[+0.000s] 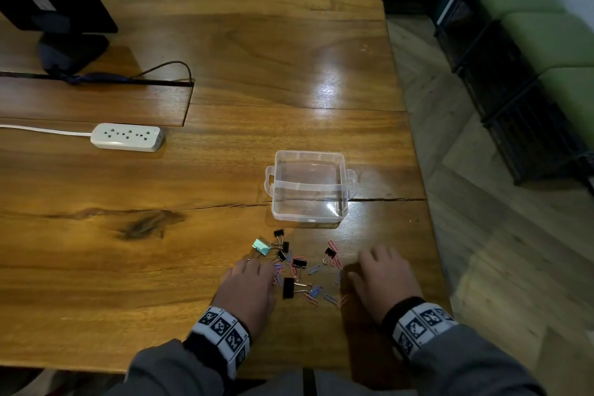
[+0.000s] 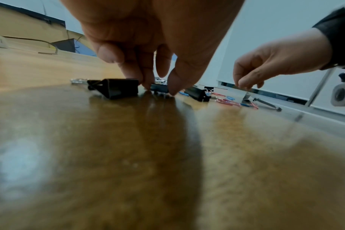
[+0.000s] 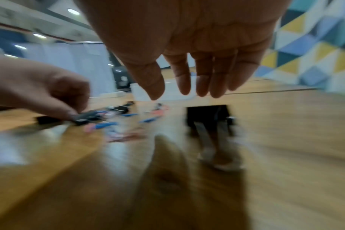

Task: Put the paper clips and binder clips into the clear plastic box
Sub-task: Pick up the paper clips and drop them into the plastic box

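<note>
A clear plastic box (image 1: 310, 199) stands open on the wooden table, nothing showing inside it. Just in front of it lie scattered black binder clips (image 1: 299, 263), a mint binder clip (image 1: 261, 246) and pink and blue paper clips (image 1: 313, 294). My left hand (image 2: 159, 90) is at the pile's left side, thumb and fingers pinching a small black binder clip (image 2: 159, 87) that still rests on the table. My right hand (image 3: 170, 95) hovers at the pile's right side with fingers loose and nothing in them, just above another black binder clip (image 3: 207, 115). That view is blurred.
A white power strip (image 1: 127, 137) lies at the left, and a dark monitor stand (image 1: 70, 48) with its cable sits at the far left. The table's right edge (image 1: 427, 202) runs close to the box; floor and green seats lie beyond.
</note>
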`<action>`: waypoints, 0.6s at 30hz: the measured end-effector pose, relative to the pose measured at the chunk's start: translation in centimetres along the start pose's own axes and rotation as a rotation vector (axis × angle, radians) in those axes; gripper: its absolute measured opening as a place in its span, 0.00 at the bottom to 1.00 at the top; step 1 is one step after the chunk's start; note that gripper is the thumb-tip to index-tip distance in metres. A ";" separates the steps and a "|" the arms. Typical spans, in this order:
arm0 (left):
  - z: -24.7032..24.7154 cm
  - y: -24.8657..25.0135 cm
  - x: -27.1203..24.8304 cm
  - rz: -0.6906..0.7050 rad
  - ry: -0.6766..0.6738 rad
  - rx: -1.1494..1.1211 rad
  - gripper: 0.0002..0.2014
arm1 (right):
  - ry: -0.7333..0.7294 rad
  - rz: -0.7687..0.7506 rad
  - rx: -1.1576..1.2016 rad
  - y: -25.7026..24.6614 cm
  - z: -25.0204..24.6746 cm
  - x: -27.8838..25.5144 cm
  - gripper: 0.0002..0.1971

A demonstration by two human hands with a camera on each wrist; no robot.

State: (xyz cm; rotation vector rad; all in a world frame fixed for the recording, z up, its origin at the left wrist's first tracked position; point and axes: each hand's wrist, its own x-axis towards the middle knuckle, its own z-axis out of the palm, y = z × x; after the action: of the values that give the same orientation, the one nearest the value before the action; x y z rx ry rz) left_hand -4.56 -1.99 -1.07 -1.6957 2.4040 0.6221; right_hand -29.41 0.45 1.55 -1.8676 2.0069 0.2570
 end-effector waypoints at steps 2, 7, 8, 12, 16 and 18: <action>-0.1 -0.3 -0.5 -0.014 0.020 -0.065 0.11 | -0.023 -0.148 0.036 -2.3 0.1 0.4 0.14; 0.1 -2.0 -2.4 0.000 0.028 -0.026 0.15 | -0.062 -0.211 0.089 -7.5 0.3 3.5 0.15; 0.2 -2.3 -2.6 0.016 0.023 0.005 0.17 | -0.057 -0.203 0.074 -8.1 0.4 4.1 0.16; 0.4 -1.5 -2.7 0.204 0.091 0.083 0.09 | -0.077 -0.169 -0.025 -9.3 1.2 6.0 0.15; 0.9 1.0 -1.3 0.378 0.118 0.121 0.10 | -0.050 -0.143 0.034 -9.2 0.9 6.3 0.11; 1.1 1.5 -0.5 0.392 0.095 0.112 0.12 | -0.061 -0.088 0.112 -8.6 0.3 6.3 0.11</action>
State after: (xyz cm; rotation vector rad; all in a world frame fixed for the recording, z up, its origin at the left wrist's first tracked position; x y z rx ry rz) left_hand -5.91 -0.68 -1.52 -1.2446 2.8066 0.4472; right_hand -21.15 -6.02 -0.10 -1.8499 1.8547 0.1710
